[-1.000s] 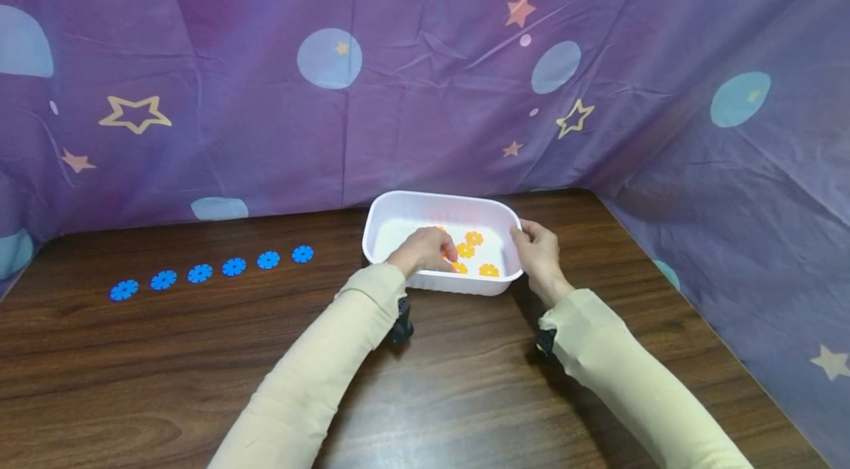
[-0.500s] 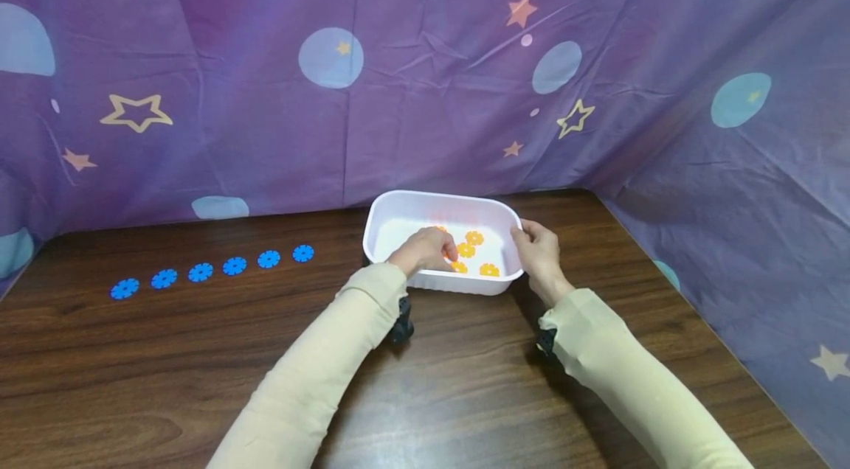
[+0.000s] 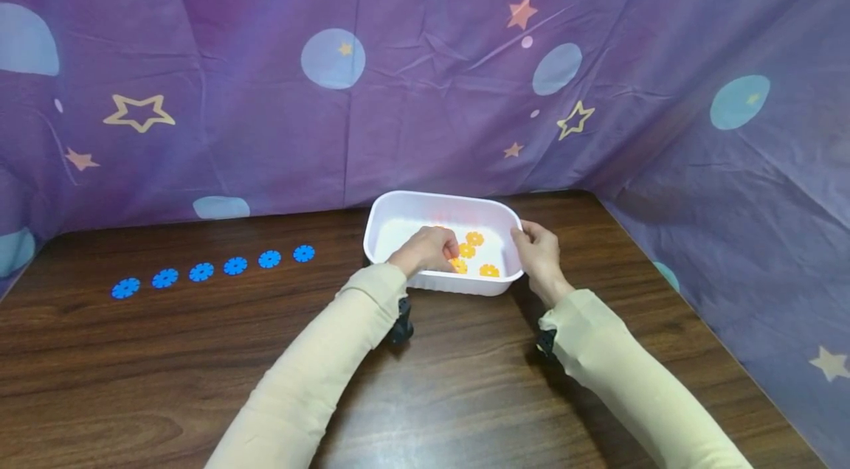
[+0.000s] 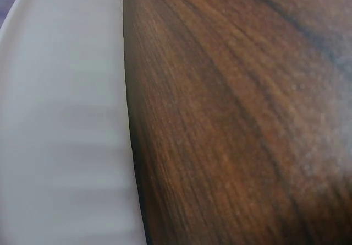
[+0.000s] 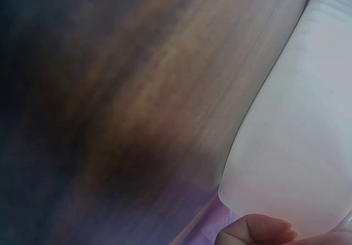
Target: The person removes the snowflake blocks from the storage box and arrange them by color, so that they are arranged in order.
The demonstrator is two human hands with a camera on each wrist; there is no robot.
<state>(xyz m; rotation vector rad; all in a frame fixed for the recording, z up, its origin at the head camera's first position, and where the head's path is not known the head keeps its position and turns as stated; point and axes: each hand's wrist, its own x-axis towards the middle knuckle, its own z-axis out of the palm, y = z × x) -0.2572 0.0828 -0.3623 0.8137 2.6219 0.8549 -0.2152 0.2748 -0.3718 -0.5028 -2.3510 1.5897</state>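
Note:
My left hand (image 3: 428,248) reaches over the near wall of the white plastic tub (image 3: 438,197), fingers bent down among orange notched discs (image 3: 474,239). One orange disc (image 3: 459,265) lies right at its thumb and fingertips; whether they pinch it is hidden. At the tub's right end my right hand (image 3: 539,254) grips the rim, thumb over the edge. In the right wrist view part of that hand (image 5: 256,229) shows against the tub's outer wall (image 5: 291,140). The left wrist view shows only the tub's side (image 4: 66,113) and tabletop, not the hand.
A slanting row of several blue notched discs (image 3: 201,272) lies on the dark wooden table (image 3: 166,373) to the left. A purple curtain (image 3: 412,122) with stars and planets hangs behind the table and along its right side.
The orange disc by my left fingertips has shifted slightly, and more of it shows. My left fingers have drawn a little closer together. The right hand and the tub stay put.

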